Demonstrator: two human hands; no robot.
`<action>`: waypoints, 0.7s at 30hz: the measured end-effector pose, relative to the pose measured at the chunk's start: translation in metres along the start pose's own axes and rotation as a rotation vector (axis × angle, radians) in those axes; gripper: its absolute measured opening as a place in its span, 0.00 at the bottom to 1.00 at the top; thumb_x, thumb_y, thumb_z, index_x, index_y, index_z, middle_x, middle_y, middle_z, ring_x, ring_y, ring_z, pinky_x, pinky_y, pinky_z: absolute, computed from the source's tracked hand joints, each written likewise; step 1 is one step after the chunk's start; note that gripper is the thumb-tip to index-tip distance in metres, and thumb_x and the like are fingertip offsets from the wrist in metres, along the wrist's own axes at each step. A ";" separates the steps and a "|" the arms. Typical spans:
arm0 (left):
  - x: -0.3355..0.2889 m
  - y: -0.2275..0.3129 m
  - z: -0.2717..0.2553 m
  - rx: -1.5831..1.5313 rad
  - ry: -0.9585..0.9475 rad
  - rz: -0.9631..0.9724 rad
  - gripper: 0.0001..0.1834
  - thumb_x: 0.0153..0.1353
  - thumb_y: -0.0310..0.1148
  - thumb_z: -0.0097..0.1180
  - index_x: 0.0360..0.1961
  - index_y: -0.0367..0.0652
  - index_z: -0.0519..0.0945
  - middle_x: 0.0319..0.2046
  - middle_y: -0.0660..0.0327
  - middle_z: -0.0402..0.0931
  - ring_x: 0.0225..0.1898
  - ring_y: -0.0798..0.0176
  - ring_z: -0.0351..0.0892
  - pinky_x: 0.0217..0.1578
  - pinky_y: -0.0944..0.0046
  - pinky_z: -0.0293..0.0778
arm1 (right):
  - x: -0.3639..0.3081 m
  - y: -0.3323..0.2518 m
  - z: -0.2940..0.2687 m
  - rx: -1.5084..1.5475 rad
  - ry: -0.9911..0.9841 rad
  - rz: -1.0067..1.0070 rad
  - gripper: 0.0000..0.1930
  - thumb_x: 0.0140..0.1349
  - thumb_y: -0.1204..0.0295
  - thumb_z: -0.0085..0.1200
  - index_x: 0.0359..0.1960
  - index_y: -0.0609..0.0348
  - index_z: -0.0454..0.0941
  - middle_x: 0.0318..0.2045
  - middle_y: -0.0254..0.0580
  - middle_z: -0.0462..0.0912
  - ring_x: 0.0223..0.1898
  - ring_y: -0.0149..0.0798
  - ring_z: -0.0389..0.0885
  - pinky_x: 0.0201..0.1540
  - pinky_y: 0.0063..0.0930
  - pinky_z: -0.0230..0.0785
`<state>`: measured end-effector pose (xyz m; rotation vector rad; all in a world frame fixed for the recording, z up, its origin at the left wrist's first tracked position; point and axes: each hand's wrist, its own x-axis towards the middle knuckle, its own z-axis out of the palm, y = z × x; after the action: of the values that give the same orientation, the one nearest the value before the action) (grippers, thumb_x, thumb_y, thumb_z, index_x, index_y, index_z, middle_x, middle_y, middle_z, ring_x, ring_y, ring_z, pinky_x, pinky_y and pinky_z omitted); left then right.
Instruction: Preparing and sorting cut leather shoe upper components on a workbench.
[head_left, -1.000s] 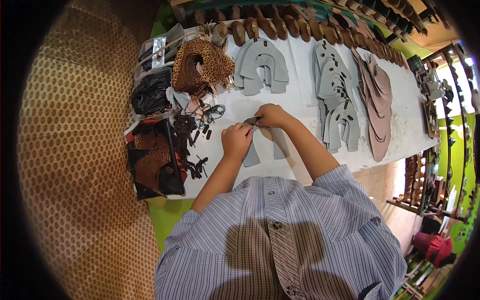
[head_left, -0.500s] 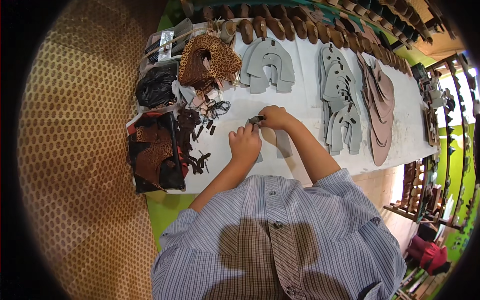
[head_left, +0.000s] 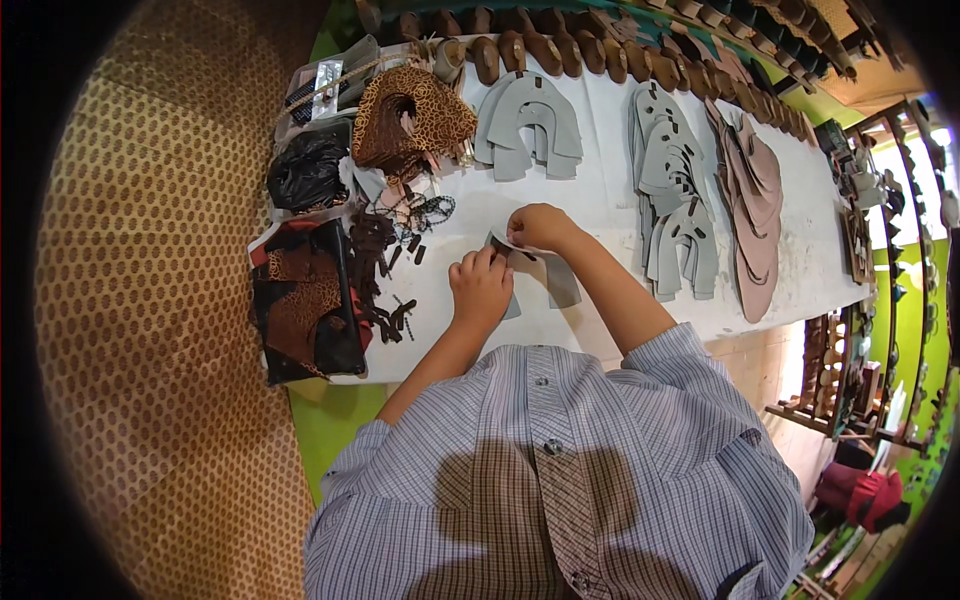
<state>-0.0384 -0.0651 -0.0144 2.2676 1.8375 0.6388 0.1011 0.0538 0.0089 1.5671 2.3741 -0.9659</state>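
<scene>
A grey U-shaped shoe upper piece (head_left: 563,284) is between my hands, low over the white table, its two legs toward me. My left hand (head_left: 481,291) is closed on the piece's left side near the curve. The right hand (head_left: 543,228) pinches its top edge, with fingers bent inward. A small dark tab shows beside the left fingertips; the fingers partly hide it. Left of my hands, small dark brown strips (head_left: 384,322) lie scattered. Beyond my hands rests a stack of matching grey uppers (head_left: 511,157).
To the right, overlapping grey uppers (head_left: 663,180) lie beside mauve pieces (head_left: 757,230). Leopard-print uppers (head_left: 412,108) are piled at the far left, near a black plastic bag (head_left: 309,168). Brown foot-shaped lasts (head_left: 564,52) line the table's back edge. A shoe rack (head_left: 833,372) stands at right.
My right hand has shifted slightly up and left along the top edge, and more grey material shows between the hands. The left hand keeps its hold. The whole view has moved a little.
</scene>
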 end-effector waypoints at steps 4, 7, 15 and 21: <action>-0.001 -0.001 -0.003 -0.019 -0.012 0.008 0.13 0.51 0.36 0.53 0.37 0.42 0.77 0.43 0.58 0.71 0.46 0.57 0.66 0.44 0.52 0.57 | -0.009 -0.005 -0.001 -0.003 0.043 -0.020 0.10 0.49 0.61 0.53 0.32 0.46 0.81 0.30 0.35 0.81 0.35 0.39 0.79 0.37 0.31 0.70; -0.001 -0.002 -0.001 -0.009 -0.020 0.013 0.13 0.49 0.35 0.54 0.35 0.42 0.77 0.43 0.57 0.71 0.46 0.56 0.67 0.44 0.52 0.57 | -0.016 -0.010 -0.002 -0.056 0.091 -0.011 0.10 0.49 0.60 0.53 0.32 0.46 0.81 0.30 0.35 0.81 0.35 0.39 0.79 0.37 0.31 0.70; 0.000 -0.001 0.003 -0.007 0.102 0.043 0.10 0.46 0.34 0.56 0.30 0.43 0.79 0.43 0.59 0.71 0.44 0.59 0.67 0.41 0.53 0.59 | -0.025 -0.004 0.008 0.092 0.137 0.023 0.09 0.48 0.61 0.55 0.30 0.47 0.81 0.28 0.35 0.82 0.33 0.38 0.80 0.36 0.30 0.70; 0.003 -0.004 -0.007 -0.047 0.000 0.010 0.13 0.47 0.35 0.54 0.35 0.44 0.77 0.42 0.58 0.69 0.46 0.55 0.65 0.45 0.51 0.56 | -0.028 -0.003 0.012 0.177 0.204 -0.029 0.09 0.47 0.63 0.56 0.28 0.50 0.82 0.26 0.38 0.82 0.30 0.41 0.79 0.34 0.30 0.70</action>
<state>-0.0440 -0.0620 -0.0091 2.2487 1.7928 0.6759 0.1084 0.0242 0.0131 1.7769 2.5121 -1.0976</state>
